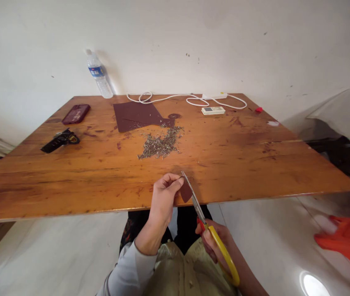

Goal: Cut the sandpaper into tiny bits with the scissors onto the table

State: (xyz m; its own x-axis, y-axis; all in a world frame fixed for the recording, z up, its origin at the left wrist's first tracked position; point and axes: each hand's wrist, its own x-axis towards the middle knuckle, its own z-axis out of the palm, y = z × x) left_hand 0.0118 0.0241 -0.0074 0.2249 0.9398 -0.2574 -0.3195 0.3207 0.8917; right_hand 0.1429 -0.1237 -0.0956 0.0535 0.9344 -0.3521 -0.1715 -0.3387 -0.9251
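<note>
We see cutting in hand, and we judge it well begun but far from finished: a heap of fine shreds (162,143) lies mid-table (239,168), while behind it a large dark red sheet (134,113) shows a broad uncut face. The shreds look like what has been cut so far; what is left, as we read it, is the rest of that sheet, the narrow offcut (167,122) lying at its right-hand corner, and the small piece (186,192) now being worked. That piece hangs at the table's near edge, its top pinched between thumb and fingers of our left hand (169,185). Our right hand (216,243) is closed round the yellow handle of the scissors (197,205), whose blades run along the piece's right side (whether they bite into it, we cannot tell). Counting up, we have one sheet, one offcut that we can make out, one piece in the fingers, one pair of scissors and one heap, its shreds too many and too fine to number. Around them we count one bottle (98,77), one phone (76,114), one black object (59,141), one power strip (214,96) and one remote (213,110).
</note>
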